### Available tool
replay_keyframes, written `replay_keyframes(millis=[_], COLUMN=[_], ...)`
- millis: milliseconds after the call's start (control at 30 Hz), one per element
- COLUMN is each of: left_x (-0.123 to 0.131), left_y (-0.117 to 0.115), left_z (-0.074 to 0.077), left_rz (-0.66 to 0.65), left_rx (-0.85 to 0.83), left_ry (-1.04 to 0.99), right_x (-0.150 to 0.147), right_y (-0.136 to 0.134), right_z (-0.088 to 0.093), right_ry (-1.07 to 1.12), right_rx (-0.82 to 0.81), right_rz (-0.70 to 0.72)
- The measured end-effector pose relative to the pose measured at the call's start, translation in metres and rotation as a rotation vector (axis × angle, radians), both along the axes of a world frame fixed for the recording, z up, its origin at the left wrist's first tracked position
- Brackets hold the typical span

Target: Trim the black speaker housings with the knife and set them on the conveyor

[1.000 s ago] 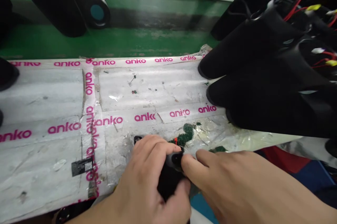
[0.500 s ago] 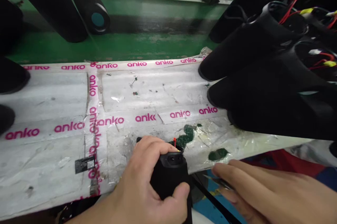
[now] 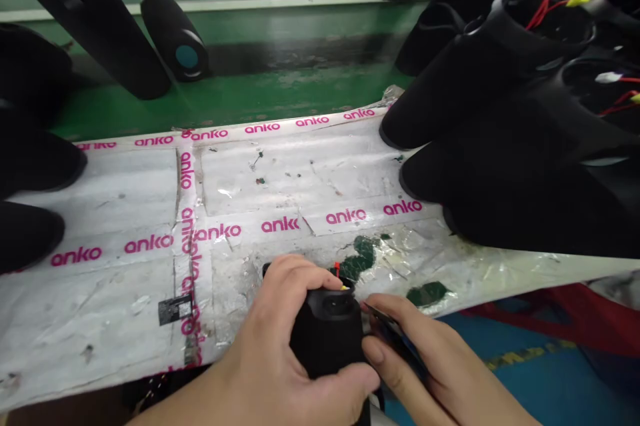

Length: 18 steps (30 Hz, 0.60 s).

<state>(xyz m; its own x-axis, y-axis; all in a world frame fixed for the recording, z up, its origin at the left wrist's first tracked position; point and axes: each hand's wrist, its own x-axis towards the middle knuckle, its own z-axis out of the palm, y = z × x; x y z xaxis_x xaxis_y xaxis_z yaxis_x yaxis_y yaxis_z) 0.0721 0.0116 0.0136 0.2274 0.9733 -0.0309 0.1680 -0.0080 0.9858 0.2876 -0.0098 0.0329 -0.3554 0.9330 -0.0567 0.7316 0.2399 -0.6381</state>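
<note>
Taped white bench (image 3: 125, 293) at 6 o'clock: one left hand (image 3: 280, 353) clasping one black casing (image 3: 327, 336), one right hand (image 3: 425, 366) pinching a thin, half-hidden tool (image 3: 383, 315), several cropped black housings (image 3: 500, 146) at 2 o'clock.

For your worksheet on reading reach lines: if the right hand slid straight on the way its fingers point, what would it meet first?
The right hand points left, toward the black cylinder gripped by the left hand. It would meet that cylinder at once; its fingers seem to touch it already.
</note>
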Motion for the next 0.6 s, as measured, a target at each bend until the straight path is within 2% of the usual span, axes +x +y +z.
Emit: replay_keyframes(millis=[133, 233, 300, 433, 600], left_x=[-0.033, -0.054, -0.057, -0.045, -0.035], left_y=[0.008, 0.005, -0.002, -0.010, -0.007], left_z=[-0.006, -0.001, 0.005, 0.012, 0.011], left_rz=[-0.201, -0.202, -0.166, -0.101, -0.061], left_rx=[0.116, 0.147, 0.132, 0.118, 0.138], left_ry=[-0.013, 0.052, 0.097, 0.162, 0.161], right_x=[-0.015, -0.032, -0.038, -0.037, -0.027], right_y=[-0.009, -0.008, -0.002, 0.008, 0.007], right_z=[-0.017, -0.018, -0.014, -0.008, -0.012], right_ry=[0.230, 0.342, 0.339, 0.257, -0.198], right_rx=[-0.089, -0.036, 0.041, 0.204, 0.495], right_rz=[-0.033, -0.006, 0.018, 0.138, 0.205])
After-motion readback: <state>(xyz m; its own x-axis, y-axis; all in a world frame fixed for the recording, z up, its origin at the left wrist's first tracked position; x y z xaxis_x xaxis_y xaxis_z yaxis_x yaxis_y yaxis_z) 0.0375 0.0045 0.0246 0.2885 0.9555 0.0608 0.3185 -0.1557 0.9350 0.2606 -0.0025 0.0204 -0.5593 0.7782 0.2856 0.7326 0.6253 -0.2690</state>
